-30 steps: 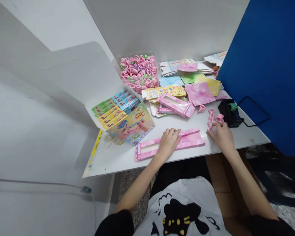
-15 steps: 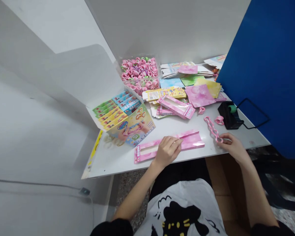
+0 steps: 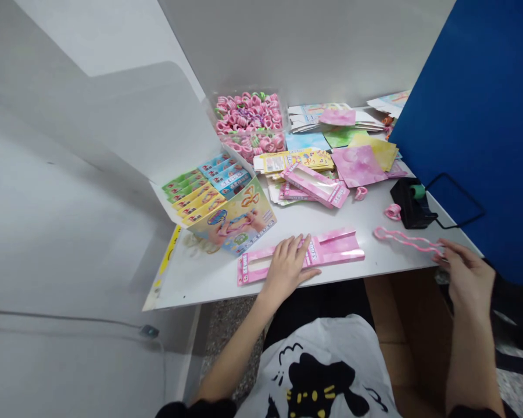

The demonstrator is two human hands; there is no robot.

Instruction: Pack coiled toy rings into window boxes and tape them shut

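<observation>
Pink box (image 3: 333, 248), left hand (image 3: 286, 264) loosely open atop; off its right end, right hand (image 3: 468, 271) pinches a band (image 3: 404, 238), best untwisted.

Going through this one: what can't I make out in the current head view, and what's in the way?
All in the head view:
Gripped end of the pink loop: hidden by the right hand.
Middle of the pink box: covered by the left hand.
Lowest pieces in the clear bin: buried under upper ones.
Back-right sheets: cut off by the blue panel.
Fine print on the display box: too small.
</observation>
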